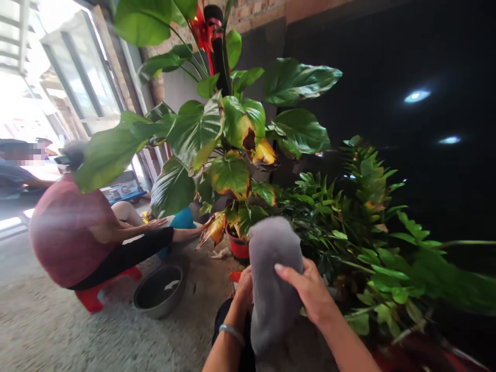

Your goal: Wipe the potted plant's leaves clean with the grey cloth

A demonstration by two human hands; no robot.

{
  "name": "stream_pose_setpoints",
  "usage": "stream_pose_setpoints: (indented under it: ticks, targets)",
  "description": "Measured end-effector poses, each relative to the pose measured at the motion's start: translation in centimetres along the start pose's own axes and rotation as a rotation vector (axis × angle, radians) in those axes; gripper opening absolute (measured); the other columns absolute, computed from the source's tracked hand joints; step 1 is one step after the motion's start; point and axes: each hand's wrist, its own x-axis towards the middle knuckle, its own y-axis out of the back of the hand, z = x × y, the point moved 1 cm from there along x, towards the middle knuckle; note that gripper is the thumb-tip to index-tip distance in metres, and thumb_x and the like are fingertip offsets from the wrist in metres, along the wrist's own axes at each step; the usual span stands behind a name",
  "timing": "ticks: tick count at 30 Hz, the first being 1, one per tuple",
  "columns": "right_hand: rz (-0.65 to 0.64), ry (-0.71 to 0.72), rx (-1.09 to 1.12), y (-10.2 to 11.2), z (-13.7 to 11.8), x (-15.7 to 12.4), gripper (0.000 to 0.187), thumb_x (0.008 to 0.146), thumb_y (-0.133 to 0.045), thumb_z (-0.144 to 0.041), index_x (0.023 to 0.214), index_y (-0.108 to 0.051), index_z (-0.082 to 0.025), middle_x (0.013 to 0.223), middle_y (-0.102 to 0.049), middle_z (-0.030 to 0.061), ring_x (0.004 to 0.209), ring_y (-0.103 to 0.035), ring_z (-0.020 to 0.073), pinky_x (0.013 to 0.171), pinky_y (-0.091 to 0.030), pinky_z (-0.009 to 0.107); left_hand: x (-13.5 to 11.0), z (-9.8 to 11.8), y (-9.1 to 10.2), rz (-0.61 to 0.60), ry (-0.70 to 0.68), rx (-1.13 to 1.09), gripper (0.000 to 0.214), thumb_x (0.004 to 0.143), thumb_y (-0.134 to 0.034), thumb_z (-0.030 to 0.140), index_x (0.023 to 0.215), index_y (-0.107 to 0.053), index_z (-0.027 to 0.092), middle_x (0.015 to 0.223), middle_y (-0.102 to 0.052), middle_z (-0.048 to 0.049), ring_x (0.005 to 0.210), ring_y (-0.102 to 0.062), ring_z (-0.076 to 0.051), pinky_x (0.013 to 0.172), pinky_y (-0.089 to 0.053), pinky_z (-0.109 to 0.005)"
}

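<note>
A grey, soft, fuzzy cloth (276,305) is held up in front of me, long and rounded at its upper end. My right hand (312,289) grips its right edge, with the thumb pressed on the front and the fingers behind. At the left edge is my left hand (244,287), closed on the cloth, its fingertips mostly hidden; a pale bangle (231,333) circles that wrist. Just beyond the cloth stands a large-leaved plant (232,173) in a red pot (238,245), some of its leaves yellow and brown at the edges.
To the left a person (73,227) in a reddish shirt sits on a red stool (91,299). A grey basin (158,307) rests on the concrete floor nearby. Bushy green plants (372,258) crowd the right side, before a dark wall (387,57).
</note>
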Motion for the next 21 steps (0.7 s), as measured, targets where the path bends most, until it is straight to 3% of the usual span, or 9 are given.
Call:
stream_pose_setpoints:
  ticks: [2,4,7,10,15,18,21]
  targets:
    - [0.118,-0.082,0.064,-0.3,-0.4,1.4,0.033,0.043,-0.08,-0.038,0.067,-0.07,-0.017,0.062,-0.071,0.0048,0.061,-0.065,0.0236,0.06,-0.05,0.033,-0.5,0.2,0.0,0.021,0.048,0.0,0.014,0.057,-0.079,0.026,0.069,-0.075,0.019,0.054,-0.066,-0.0015,0.072,-0.062,-0.023,0.061,-0.046,-0.028]
    - [0.202,-0.183,0.067,0.0,1.0,1.7,0.029,0.039,-0.078,-0.035,0.06,-0.067,-0.019,0.055,-0.068,0.0039,0.059,-0.064,0.0239,0.06,-0.05,0.034,-0.9,0.6,0.1,0.06,0.08,-0.012,0.013,0.054,-0.078,0.024,0.065,-0.072,0.019,0.052,-0.064,0.0002,0.061,-0.059,-0.018,0.056,-0.044,-0.026]
    - [0.271,-0.262,0.013,1.2,4.9,-0.1,0.022,0.037,-0.075,-0.032,0.054,-0.064,-0.021,0.051,-0.067,0.0033,0.061,-0.065,0.0262,0.062,-0.05,0.036,-2.1,1.1,0.5,0.142,0.109,-0.118,0.022,0.054,-0.078,0.027,0.072,-0.07,0.017,0.062,-0.067,-0.0002,0.053,-0.055,-0.012,0.055,-0.042,-0.024]
    - [0.306,-0.287,-0.031,2.4,8.0,-2.8,0.022,0.041,-0.072,-0.029,0.062,-0.069,-0.022,0.064,-0.072,0.0029,0.073,-0.068,0.028,0.067,-0.051,0.035,-4.5,1.0,0.6,0.17,0.108,-0.212,0.033,0.054,-0.08,0.034,0.08,-0.071,0.016,0.079,-0.072,-0.0047,0.062,-0.06,-0.014,0.063,-0.046,-0.027]
    - [0.287,-0.223,-0.064,2.6,8.3,-3.9,0.026,0.044,-0.067,-0.032,0.067,-0.069,-0.021,0.062,-0.071,0.005,0.068,-0.066,0.0293,0.063,-0.051,0.037,-9.5,-0.3,-1.4,0.131,0.099,-0.163,0.047,0.051,-0.084,0.041,0.091,-0.073,0.018,0.104,-0.073,-0.0089,0.105,-0.064,-0.026,0.09,-0.047,-0.031]
    - [0.315,-0.14,-0.088,2.8,7.8,-3.6,0.027,0.047,-0.064,-0.035,0.069,-0.069,-0.021,0.062,-0.07,0.0046,0.068,-0.066,0.0288,0.063,-0.051,0.037,-11.7,-0.9,-2.8,0.094,0.218,-0.238,0.048,0.052,-0.085,0.043,0.091,-0.07,0.019,0.102,-0.074,-0.009,0.106,-0.065,-0.029,0.091,-0.05,-0.034]
    - [0.27,-0.06,-0.173,3.1,8.0,-3.3,0.035,0.05,-0.061,-0.038,0.078,-0.072,-0.02,0.074,-0.074,0.0069,0.081,-0.068,0.0315,0.071,-0.052,0.037,-12.8,-0.9,-3.6,0.025,0.266,-0.3,0.053,0.048,-0.088,0.045,0.088,-0.066,0.017,0.087,-0.075,-0.0093,0.096,-0.069,-0.031,0.086,-0.053,-0.038]
